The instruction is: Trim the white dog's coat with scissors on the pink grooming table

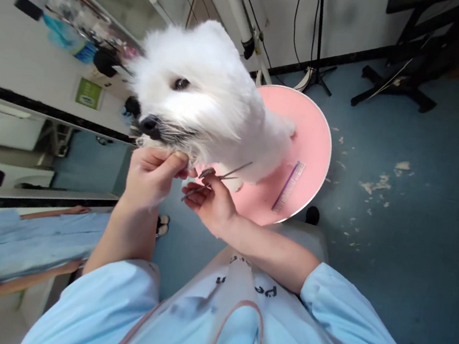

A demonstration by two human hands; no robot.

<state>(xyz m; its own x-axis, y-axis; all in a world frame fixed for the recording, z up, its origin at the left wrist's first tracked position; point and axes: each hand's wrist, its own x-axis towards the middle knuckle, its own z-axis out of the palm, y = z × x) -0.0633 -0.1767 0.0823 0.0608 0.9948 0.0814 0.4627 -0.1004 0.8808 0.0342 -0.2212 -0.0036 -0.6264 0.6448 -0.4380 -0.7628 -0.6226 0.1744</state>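
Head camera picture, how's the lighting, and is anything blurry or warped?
Head view: the dog is lit so brightly that patches of its white fur lose detail; head view, upper left: the shelf clutter looks soft and smeared, while the scissors and comb read fairly clearly; head view, lower right: the right sleeve looks stretched, as with a wide lens.

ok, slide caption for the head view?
Left hand holds a white dog by its chin fur, right hand holds scissors; a comb lies on the pink table.
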